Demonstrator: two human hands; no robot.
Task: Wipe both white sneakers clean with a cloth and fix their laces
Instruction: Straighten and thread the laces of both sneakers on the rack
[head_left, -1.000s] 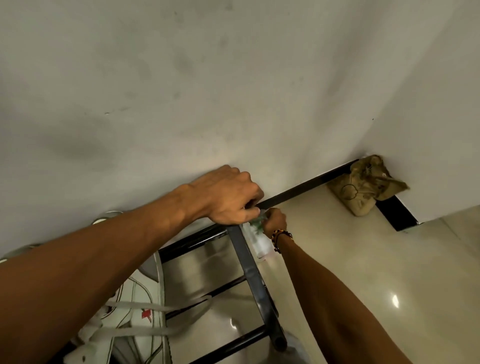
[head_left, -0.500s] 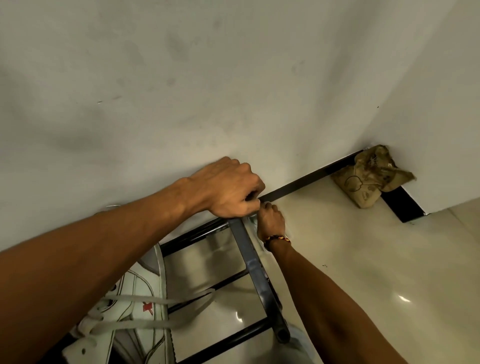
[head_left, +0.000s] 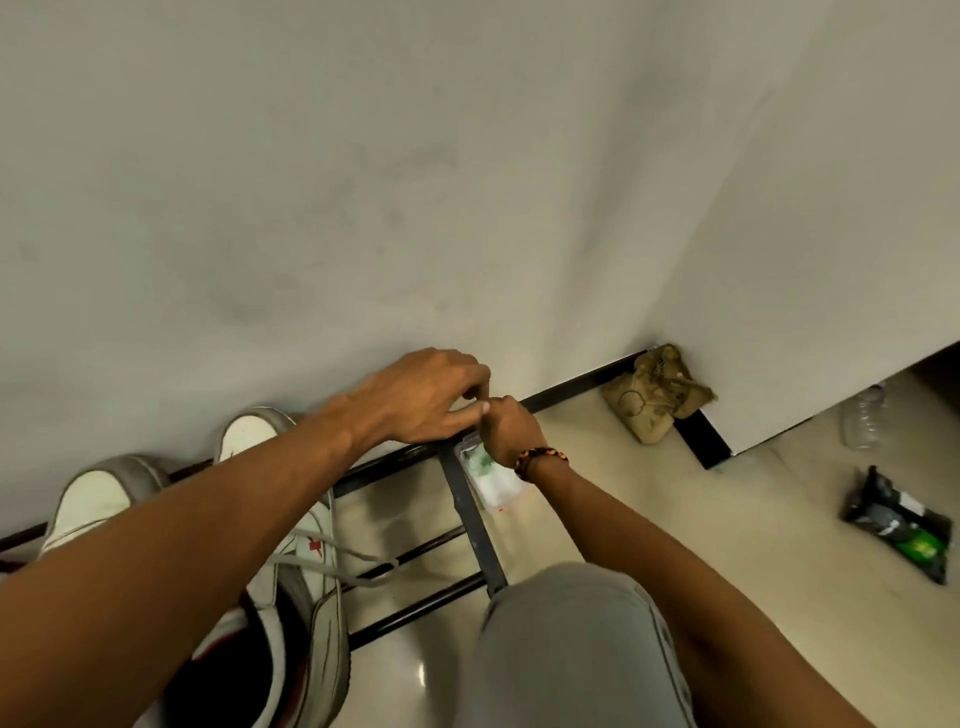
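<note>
Beside the far end of a black metal shoe rack, against the wall, both hands meet over a small white packet with green print, which looks like a pack of wipes or cloths. The right hand, wearing a beaded bracelet, curls its fingers at the packet's top; the left hand reaches across with fingertips pinching toward the same spot, though whether it actually grips anything cannot be told. The likely step is drawing out a cloth: it would go best with one hand steadying the packet while the other pulls a single sheet slowly. On the rack, left of the packet, sit the two white sneakers, toes to the wall, one with a small red mark on its side and loose laces trailing over a rack bar. Farther right of the rack, a tan crumpled bag lies in the corner, with a clear plastic bottle and a black pouch with green markings on the floor. No writing anywhere is legible.
</note>
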